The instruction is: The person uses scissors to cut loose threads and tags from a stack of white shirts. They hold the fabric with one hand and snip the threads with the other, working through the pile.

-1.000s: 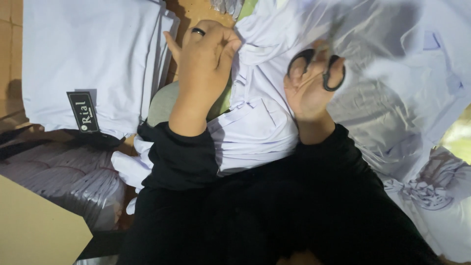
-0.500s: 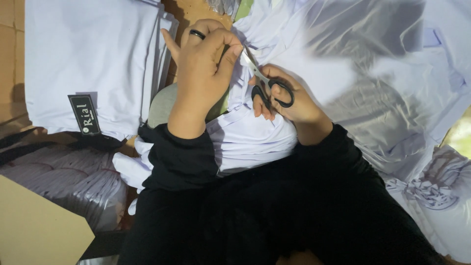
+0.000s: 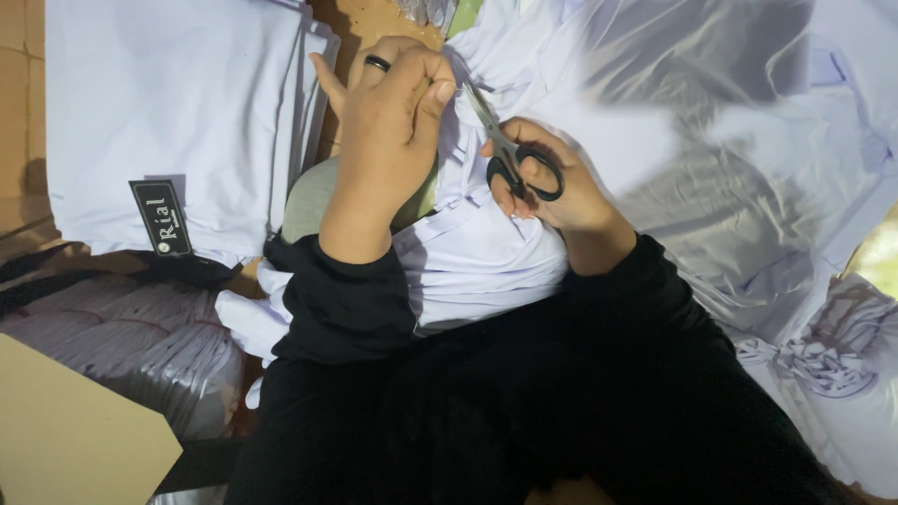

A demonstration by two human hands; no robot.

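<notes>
Far left there's a stack of folded white garments [image 3: 168,103] with a small black hang tag [image 3: 161,218] sitting on its lower edge. Under that, a plastic-wrapped bundle of fabric [image 3: 122,346], and a piece of tan cardboard [image 3: 65,449] pokes in at the bottom left corner.

Moving toward the middle, the left hand [image 3: 388,122] is curled shut, thumb and fingers pinching a bit of the white garment [image 3: 477,252] that lies across the lap. There's a dark ring [image 3: 377,64] on one finger, and the black sleeve [image 3: 341,299] is pushed up to the wrist.

Just beside it, the right hand [image 3: 552,182] is wrapped around a pair of black-handled scissors [image 3: 510,154], fingers through the loops. The blades point up and left, tips right at the spot the left hand is pinching. Can't really tell if the blades are parted or shut, they're too thin here.

To the right it's all clear plastic wrapping [image 3: 730,150] draped over more white fabric, and a knotted bundle of white cloth [image 3: 832,351] sits near the right edge.
</notes>
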